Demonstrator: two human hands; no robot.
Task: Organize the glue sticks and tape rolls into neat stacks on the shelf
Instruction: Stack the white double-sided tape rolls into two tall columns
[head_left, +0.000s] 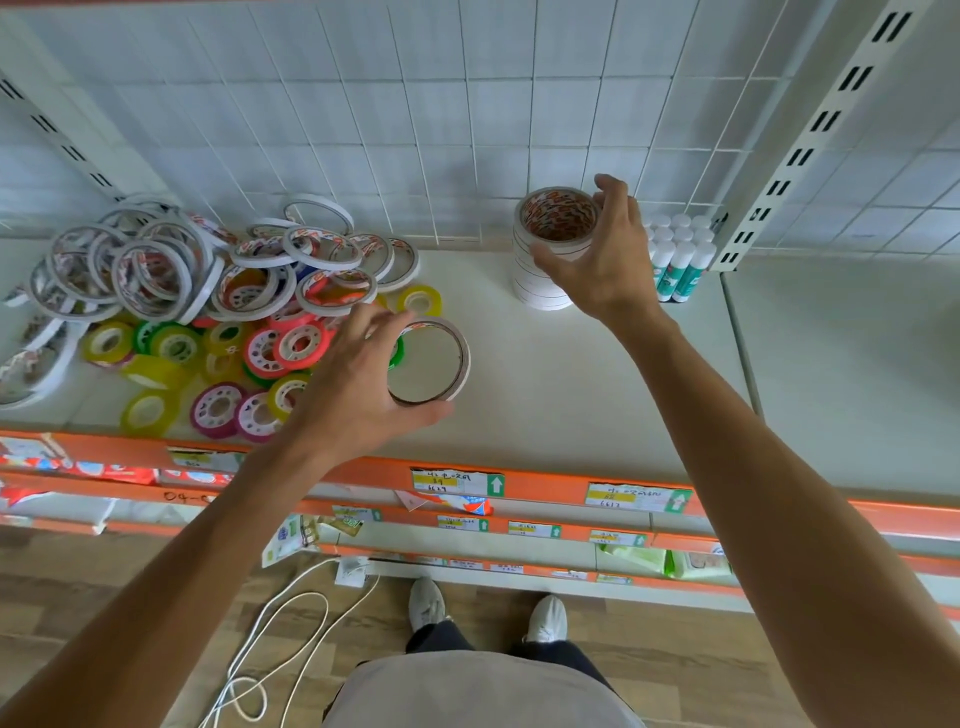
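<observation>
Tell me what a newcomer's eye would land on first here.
First the jumbled tape pile at the shelf's left: white rings on top, small yellow, pink and green rolls in front. Then the two hands mid-shelf: the left hand grips a single white roll, while the right hand curls around the top of a neat white stack. Glue sticks stand upright just right of that stack.

glue sticks (680, 260) half hidden (behind hand), price labels (457, 482) unreadable
</observation>
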